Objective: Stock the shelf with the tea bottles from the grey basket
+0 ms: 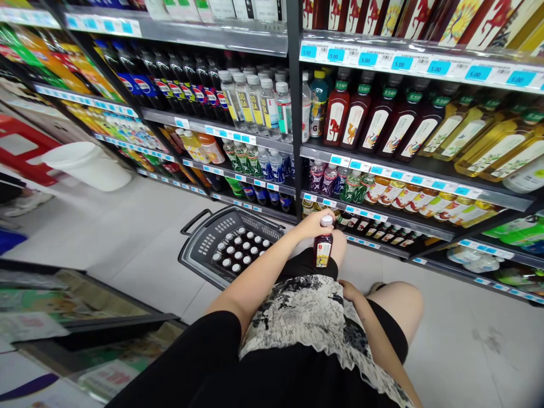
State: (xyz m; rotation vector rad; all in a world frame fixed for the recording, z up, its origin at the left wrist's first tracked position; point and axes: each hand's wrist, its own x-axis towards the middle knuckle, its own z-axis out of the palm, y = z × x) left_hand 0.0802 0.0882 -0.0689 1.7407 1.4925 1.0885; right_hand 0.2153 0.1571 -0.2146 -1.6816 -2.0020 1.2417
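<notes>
My left hand (318, 223) is wrapped round the neck of a drink bottle (323, 249) with dark red contents. The bottle stands upright over my thigh, its white cap showing above my fingers and its white label with a yellow sunburst facing me. My right hand (349, 290) lies at my lap beside the patterned cloth; its fingers are mostly hidden. To the left of my left arm, a dark grey shopping basket (199, 226) stands on the floor. Several white-capped dark bottles (238, 249) stand in rows inside it.
Shelves of drinks run along the front, with a price-tag rail (382, 170) on each edge. Tea bottles (378, 122) and water bottles (266, 102) fill the middle shelf. A white bucket (89, 167) is on the floor at left. A slanted display rack (85, 328) stands lower left.
</notes>
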